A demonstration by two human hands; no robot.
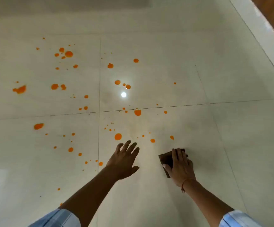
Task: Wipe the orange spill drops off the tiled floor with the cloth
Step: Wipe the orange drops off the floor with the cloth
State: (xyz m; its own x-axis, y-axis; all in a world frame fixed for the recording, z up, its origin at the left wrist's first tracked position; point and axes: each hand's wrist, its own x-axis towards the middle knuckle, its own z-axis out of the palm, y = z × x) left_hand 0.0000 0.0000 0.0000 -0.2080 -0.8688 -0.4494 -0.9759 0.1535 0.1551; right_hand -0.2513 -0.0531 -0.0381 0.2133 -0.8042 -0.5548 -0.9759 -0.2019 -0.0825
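On the glossy cream tiled floor [231,128], the right hand [180,167] lies flat with fingers extended, pressing a folded dark brown cloth [166,159] against the tile at 5 o'clock in the view. At 6 o'clock, the left hand [123,159] is open with fingers spread, holding nothing. Round orange spill drops [118,136] are scattered from 9 o'clock to 1 o'clock, the nearest just beyond both hands.
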